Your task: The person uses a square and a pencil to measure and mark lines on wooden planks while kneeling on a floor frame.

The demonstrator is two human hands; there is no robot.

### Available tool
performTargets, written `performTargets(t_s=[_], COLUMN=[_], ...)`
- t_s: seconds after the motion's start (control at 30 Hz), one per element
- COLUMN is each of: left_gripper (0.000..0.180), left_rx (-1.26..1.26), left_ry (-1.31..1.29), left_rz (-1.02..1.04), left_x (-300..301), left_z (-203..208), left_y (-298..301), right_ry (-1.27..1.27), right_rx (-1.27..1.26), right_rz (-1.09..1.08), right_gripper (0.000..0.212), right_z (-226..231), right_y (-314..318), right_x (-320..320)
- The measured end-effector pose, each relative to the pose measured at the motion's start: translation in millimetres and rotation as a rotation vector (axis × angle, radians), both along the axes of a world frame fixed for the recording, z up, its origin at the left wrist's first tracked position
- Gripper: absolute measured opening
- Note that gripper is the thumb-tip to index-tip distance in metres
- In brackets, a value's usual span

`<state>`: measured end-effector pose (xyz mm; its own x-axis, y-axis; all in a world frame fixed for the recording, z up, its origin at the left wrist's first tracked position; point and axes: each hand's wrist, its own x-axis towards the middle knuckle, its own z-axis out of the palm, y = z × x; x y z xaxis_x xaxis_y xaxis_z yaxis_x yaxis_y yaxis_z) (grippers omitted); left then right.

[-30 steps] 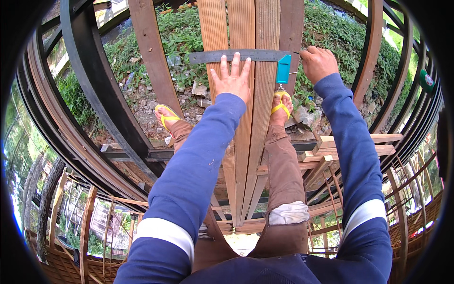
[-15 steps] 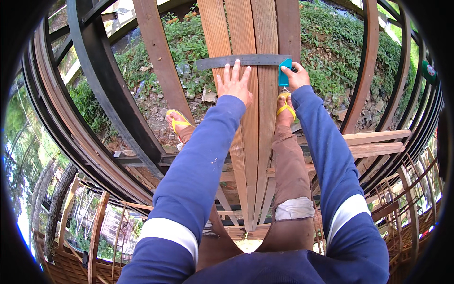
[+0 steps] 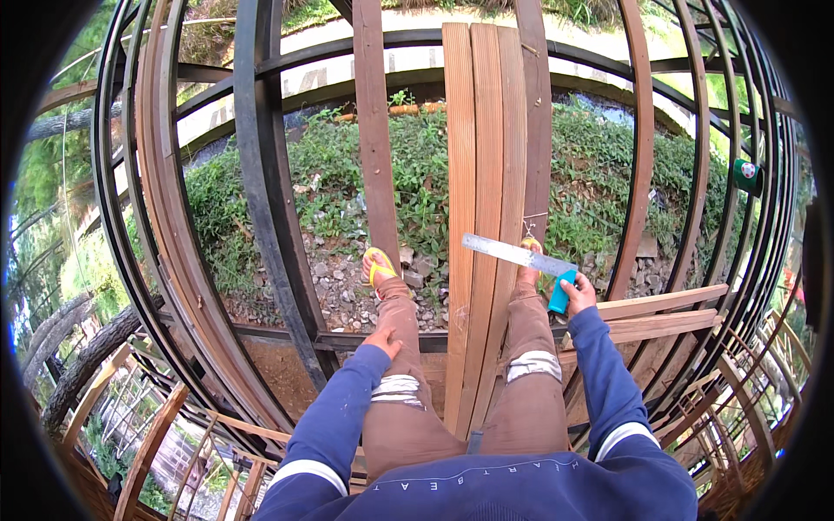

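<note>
My right hand (image 3: 580, 295) is closed around the teal handle (image 3: 562, 292) of a try square. Its metal blade (image 3: 512, 253) points left, crossing above several light brown planks (image 3: 485, 174) that lie lengthwise side by side. My left hand (image 3: 383, 342) is beside my left knee, away from the planks. Its fingers are partly hidden and look loosely apart, with nothing seen in them. My feet, in yellow flip-flops (image 3: 379, 266), are on either side of the planks. The right foot is partly covered by the blade.
Dark brown beams (image 3: 375, 130) and a black metal beam (image 3: 259, 174) run lengthwise with gaps between them. Below are green plants (image 3: 417, 165) and rubble (image 3: 334, 291). Short timber pieces (image 3: 665, 325) lie crosswise at the right. A green cup-like object (image 3: 748, 176) hangs at the far right.
My left hand has left the blade and drawn back to my left knee. The try square has come off the planks' surface, nearer me and tilted, in my right hand. The view has shifted.
</note>
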<state>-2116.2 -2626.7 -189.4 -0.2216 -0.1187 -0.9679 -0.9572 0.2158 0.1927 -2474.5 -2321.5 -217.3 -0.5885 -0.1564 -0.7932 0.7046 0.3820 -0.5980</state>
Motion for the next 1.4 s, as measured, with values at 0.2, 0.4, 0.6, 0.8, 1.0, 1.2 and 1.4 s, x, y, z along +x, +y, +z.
performTargets(t_s=[0.2, 0.4, 0.6, 0.8, 1.0, 1.2, 1.4], left_gripper=[0.049, 0.054, 0.055, 0.041, 0.027, 0.038, 0.038], left_rx=[0.05, -0.109, 0.066, -0.083, -0.083, -0.104, -0.061], left_ry=[0.602, 0.519, 0.5, 0.151, -0.025, -0.063, 0.358], left_rz=[0.18, 0.212, 0.606, 0.649, 0.914, 1.129, 0.896], left_x=[86.1, 80.1, 153.7, 283.9, 352.6, 297.0, 151.5], left_z=[59.7, 142.6, 178.9, 208.1, 224.2, 196.6, 244.3], left_y=[-17.1, -52.2, -67.2, -77.1, -111.6, -216.6, -347.9], right_ry=[0.396, 0.682, 0.688, 0.718, 0.729, 0.722, 0.48], right_rx=[0.238, 0.736, 0.81, 0.931, 0.911, 0.816, 0.863], right_rz=[-0.204, 0.112, 0.206, 0.322, 0.515, 0.626, 0.475], right_gripper=[0.013, 0.027, 0.032, 0.028, 0.028, 0.032, 0.03], right_z=[88.5, 202.7, 317.7, 321.2, 323.8, 326.4, 311.3], right_y=[49.5, 22.3, -17.8, -48.7, -119.8, -166.3, -208.3], right_x=[20.5, 11.3, 68.0, 103.0, 113.2, 117.1, 100.6])
